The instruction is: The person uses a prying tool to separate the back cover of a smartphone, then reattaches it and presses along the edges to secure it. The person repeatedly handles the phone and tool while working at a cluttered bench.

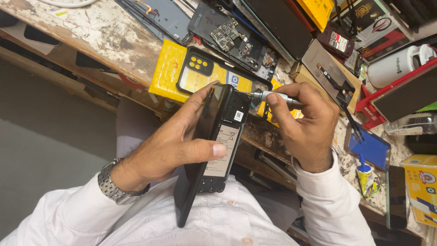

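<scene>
A white shirt (pixel 218 223) fills the near edge. Just above it, the left hand (pixel 175 141) grasps an opened black phone (pixel 214 146) tilted on its side, thumb pressed on its grey inner label. The right hand (pixel 302 120) is clenched around a silver screwdriver (pixel 268 96), whose tip touches the phone's far end. Beyond, on the stained worktop (pixel 104 36), lies a yellow packet (pixel 166 70) under a phone case (pixel 205 73), with a circuit board (pixel 225 34) farther off.
</scene>
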